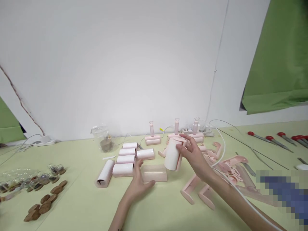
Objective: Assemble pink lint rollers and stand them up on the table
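My right hand (pixel 192 152) grips a white cylinder (pixel 171 154) with a pink plastic shell along its side, held upright and slightly tilted above the table. My left hand (pixel 136 183) has thumb and fingers spread at the left end of a translucent pinkish cover (pixel 154 175) that lies on the table; whether it touches the cover I cannot tell. Left of that hand lies a column of white rolls in pink shells (pixel 126 159), with one roll (pixel 105 173) set apart at an angle and another roll (pixel 145 154) behind.
Loose pink plastic parts (pixel 231 168) spread on the right, with two L-shaped pink pieces (pixel 192 189) in front. Pink assembled units (pixel 153 140) line the wall. A white cable (pixel 237 189) crosses my right forearm. Red-handled tools (pixel 267 138), brown lumps (pixel 45 205) and glass domes (pixel 43 179) lie farther out.
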Motion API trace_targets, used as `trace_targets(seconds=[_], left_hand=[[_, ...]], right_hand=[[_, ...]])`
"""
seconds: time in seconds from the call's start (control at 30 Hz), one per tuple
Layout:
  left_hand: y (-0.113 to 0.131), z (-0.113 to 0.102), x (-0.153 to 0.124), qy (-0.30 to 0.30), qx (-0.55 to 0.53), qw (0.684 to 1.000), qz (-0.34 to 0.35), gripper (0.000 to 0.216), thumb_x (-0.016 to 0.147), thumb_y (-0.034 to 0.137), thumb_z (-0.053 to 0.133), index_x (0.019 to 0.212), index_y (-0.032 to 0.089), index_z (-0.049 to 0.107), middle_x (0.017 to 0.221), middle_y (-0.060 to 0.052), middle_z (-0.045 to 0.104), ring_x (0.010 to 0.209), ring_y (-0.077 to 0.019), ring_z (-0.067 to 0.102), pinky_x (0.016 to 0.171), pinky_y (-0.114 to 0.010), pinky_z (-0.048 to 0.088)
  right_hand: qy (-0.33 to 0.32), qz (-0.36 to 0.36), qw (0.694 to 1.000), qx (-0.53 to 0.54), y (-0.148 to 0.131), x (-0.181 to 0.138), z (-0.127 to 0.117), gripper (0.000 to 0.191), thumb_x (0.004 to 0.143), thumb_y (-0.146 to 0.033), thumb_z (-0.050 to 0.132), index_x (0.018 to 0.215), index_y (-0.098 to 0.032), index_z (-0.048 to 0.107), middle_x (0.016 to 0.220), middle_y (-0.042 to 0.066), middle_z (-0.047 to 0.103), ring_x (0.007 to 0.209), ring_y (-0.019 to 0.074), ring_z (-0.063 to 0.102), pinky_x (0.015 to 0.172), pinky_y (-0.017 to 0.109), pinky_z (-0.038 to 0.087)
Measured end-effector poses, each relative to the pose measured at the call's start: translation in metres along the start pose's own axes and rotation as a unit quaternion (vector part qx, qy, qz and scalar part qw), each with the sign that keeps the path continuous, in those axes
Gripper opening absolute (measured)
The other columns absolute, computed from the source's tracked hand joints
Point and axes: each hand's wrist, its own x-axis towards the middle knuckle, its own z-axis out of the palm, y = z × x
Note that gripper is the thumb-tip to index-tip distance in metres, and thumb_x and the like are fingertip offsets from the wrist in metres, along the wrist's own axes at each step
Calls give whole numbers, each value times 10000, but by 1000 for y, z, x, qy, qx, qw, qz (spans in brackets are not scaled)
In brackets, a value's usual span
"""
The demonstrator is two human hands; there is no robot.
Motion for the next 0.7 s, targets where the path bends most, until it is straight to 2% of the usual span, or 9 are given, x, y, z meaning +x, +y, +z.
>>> trace_targets(seconds=[0.07, 0.17, 0.3, 0.37, 0.4, 0.5, 0.57, 0.63, 0.7], left_hand=[[-9, 11, -2, -12, -39, 999, -20, 777, 681, 273, 611, 1267, 233, 102, 1231, -104, 344, 1162, -204, 344, 992, -364, 251], [-17, 25, -2, -31, -97, 994, -28, 701, 664, 296, 648, 1205, 203, 211, 1143, -91, 425, 1047, -201, 424, 945, -355, 305], [-18, 28, -2, -60, -136, 989, -22, 639, 646, 312, 682, 1150, 199, 306, 1164, -86, 445, 999, -204, 454, 884, -346, 367], [-17, 26, -2, -68, -158, 985, -18, 648, 636, 284, 695, 1146, 195, 305, 1115, -80, 481, 1003, -201, 461, 881, -338, 379], [-16, 26, -2, -73, -167, 983, -16, 637, 637, 275, 694, 1138, 195, 310, 1093, -78, 493, 1006, -200, 463, 877, -333, 387], [-15, 26, -1, -80, -182, 980, -13, 621, 658, 269, 673, 1145, 212, 292, 1110, -74, 476, 1023, -189, 464, 868, -318, 398], [-14, 27, -2, -67, -175, 982, 3, 685, 650, 265, 677, 1176, 225, 239, 1139, -72, 456, 1025, -177, 467, 885, -312, 383], [-14, 28, -2, -53, -162, 985, 17, 758, 648, 269, 676, 1218, 233, 178, 1121, -66, 460, 991, -169, 485, 885, -313, 382], [-12, 27, -4, -55, -145, 988, 19, 773, 674, 292, 652, 1268, 249, 159, 1109, -62, 460, 967, -172, 492, 875, -323, 393]], right_hand=[[-73, -45, 995, -58, 3, 6, 10, 528, 792, -477, 542, 1193, -173, 382, 1011, 90, 557, 905, 206, 538, 734, 291, 457], [-189, -112, 963, -158, 8, 5, 27, 408, 799, -437, 540, 1120, -186, 518, 1053, 72, 550, 942, 234, 526, 750, 312, 450], [-286, -167, 917, -221, 15, -4, 47, 283, 728, -354, 661, 1004, -295, 635, 854, 0, 603, 879, 235, 537, 901, 383, 355], [-299, -186, 902, -252, 22, -10, 52, 278, 709, -311, 687, 983, -325, 646, 731, -5, 579, 785, 224, 541, 903, 406, 347], [-299, -190, 897, -265, 26, -12, 53, 288, 722, -297, 672, 1006, -331, 637, 736, 2, 570, 769, 222, 537, 876, 404, 369], [-288, -199, 890, -293, 40, -20, 52, 331, 785, -299, 594, 1114, -334, 578, 959, 42, 558, 898, 258, 507, 811, 380, 412], [-287, -210, 885, -300, 45, -24, 51, 381, 821, -326, 547, 1200, -329, 507, 1109, 47, 512, 1011, 279, 461, 862, 392, 384], [-293, -216, 886, -288, 42, -26, 51, 431, 842, -354, 513, 1264, -333, 430, 1172, 28, 483, 1061, 274, 440, 924, 398, 345], [-280, -203, 903, -255, 29, -27, 51, 420, 858, -368, 472, 1272, -341, 409, 1203, 6, 462, 1117, 260, 407, 972, 390, 313]])
